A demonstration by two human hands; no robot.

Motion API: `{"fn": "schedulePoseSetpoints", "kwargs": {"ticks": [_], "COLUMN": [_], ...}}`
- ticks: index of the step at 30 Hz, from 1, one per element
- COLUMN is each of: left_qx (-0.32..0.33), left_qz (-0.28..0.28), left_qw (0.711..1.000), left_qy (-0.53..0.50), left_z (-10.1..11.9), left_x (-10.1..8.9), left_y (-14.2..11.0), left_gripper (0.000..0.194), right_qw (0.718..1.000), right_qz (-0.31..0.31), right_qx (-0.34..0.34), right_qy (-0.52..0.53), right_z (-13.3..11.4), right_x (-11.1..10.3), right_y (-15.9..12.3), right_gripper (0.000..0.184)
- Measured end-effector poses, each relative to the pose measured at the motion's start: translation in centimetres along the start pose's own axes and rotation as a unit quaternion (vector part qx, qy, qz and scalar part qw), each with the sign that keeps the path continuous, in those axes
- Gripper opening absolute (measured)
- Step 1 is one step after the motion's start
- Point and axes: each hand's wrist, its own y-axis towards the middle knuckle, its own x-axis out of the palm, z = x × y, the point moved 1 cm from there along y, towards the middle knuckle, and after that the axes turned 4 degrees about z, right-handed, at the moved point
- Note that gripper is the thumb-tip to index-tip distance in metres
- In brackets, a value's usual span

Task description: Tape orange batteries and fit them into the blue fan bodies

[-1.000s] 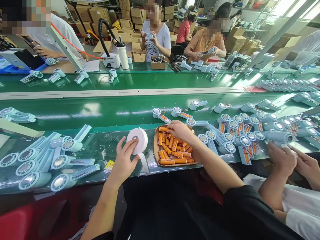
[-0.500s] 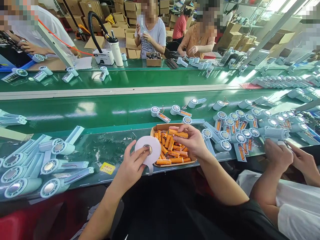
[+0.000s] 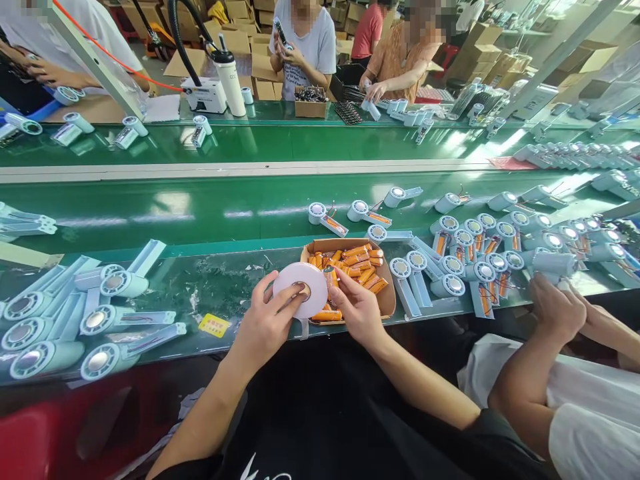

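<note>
Gripping a white tape roll [image 3: 287,280], the left hand [image 3: 270,310] nears the right hand [image 3: 357,303], which pinches an orange battery [image 3: 331,277].

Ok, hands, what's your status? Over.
Left hand holding white tape roll. Right hand pinching orange battery. Open box of more batteries close behind.

Cardboard boxes behind green benches [image 3: 240,150].

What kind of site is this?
Most likely a small-electronics assembly line: the long green work surface, repeated pale-blue housings, several with orange cells inside, and a carton of loose orange cells between workers on both sides.
</note>
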Motion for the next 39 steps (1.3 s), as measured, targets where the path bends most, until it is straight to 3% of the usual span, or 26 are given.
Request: {"fn": "schedulePoseSetpoints", "kwargs": {"ticks": [2, 5, 7, 8, 10, 12, 14, 16, 19, 21, 23, 25, 27, 30, 32, 36, 39], "left_qx": [-0.004, 0.004, 0.005, 0.001, -0.014, -0.031, -0.043, -0.056, -0.108, -0.151, -0.178, -0.168, -0.119, -0.03, 0.006, 0.077, 0.079], "left_qz": [-0.004, -0.01, -0.003, 0.014, 0.076, 0.135, 0.153, 0.143, 0.114, 0.074, 0.056, 0.082, 0.107, 0.091, 0.075, 0.063, 0.041], "left_qw": [1.0, 1.0, 1.0, 1.0, 0.996, 0.987, 0.985, 0.986, 0.983, 0.982, 0.981, 0.982, 0.987, 0.995, 0.997, 0.995, 0.996], "left_qy": [0.007, 0.014, 0.02, 0.028, 0.054, 0.076, 0.072, 0.067, 0.09, 0.081, 0.051, 0.02, -0.003, 0.002, 0.018, 0.015, -0.006], "left_z": [-0.3, -0.7, -0.8, -0.6, 0.4, 2.0, 3.2, 2.9, -1.4, -5.0, -6.9, -6.0, -3.1, 1.2, 2.5, 1.9, 0.5], "left_x": [0.0, -0.1, 0.0, 0.0, 0.4, 1.2, 2.1, 2.9, 2.9, 2.3, 1.4, 0.5, 0.0, 0.2, 0.7, 1.2, 1.0], "left_y": [-0.1, -0.1, 0.3, 0.6, 1.2, 1.5, 1.2, 0.2, -2.4, -3.8, -4.1, -3.3, -1.6, 1.3, 2.7, 4.2, 5.0], "left_gripper": [0.053, 0.056, 0.058, 0.058, 0.054, 0.046, 0.039, 0.034, 0.03, 0.037, 0.045, 0.042, 0.036, 0.03, 0.026, 0.018, 0.021], "right_qw": [0.998, 0.985, 0.978, 0.982, 0.994, 0.989, 0.978, 0.974, 0.967, 0.979, 0.986, 0.957, 0.911, 0.877, 0.871, 0.869, 0.881], "right_qz": [-0.045, -0.149, -0.185, -0.173, -0.079, 0.028, 0.082, 0.112, 0.173, 0.134, 0.023, -0.093, -0.162, -0.174, -0.165, -0.171, -0.179], "right_qx": [0.04, 0.079, 0.083, 0.075, 0.042, 0.018, 0.015, -0.013, -0.118, -0.142, -0.149, -0.189, -0.24, -0.257, -0.244, -0.234, -0.215], "right_qy": [0.009, -0.035, -0.041, -0.022, 0.056, 0.144, 0.192, 0.196, 0.146, 0.059, -0.068, -0.199, -0.294, -0.367, -0.393, -0.401, -0.381], "right_z": [-0.1, -1.5, -2.3, -2.5, -2.2, -1.3, -0.9, -1.6, -3.6, -4.3, -3.8, -2.9, -2.0, -1.5, -1.5, -1.6, -1.7], "right_x": [-0.6, -1.9, -2.1, -1.7, -0.3, 1.0, 1.1, -0.6, -4.8, -6.3, -5.8, -4.1, -2.4, -1.1, -1.1, -1.9, -2.6], "right_y": [0.4, 2.1, 2.9, 3.0, 2.7, 2.2, 2.6, 4.2, 6.9, 7.0, 5.7, 3.8, 2.3, 1.4, 1.3, 1.3, 1.0], "right_gripper": [0.057, 0.038, 0.033, 0.035, 0.043, 0.047, 0.045, 0.042, 0.036, 0.032, 0.03, 0.028, 0.029, 0.036, 0.04, 0.036, 0.036]}}
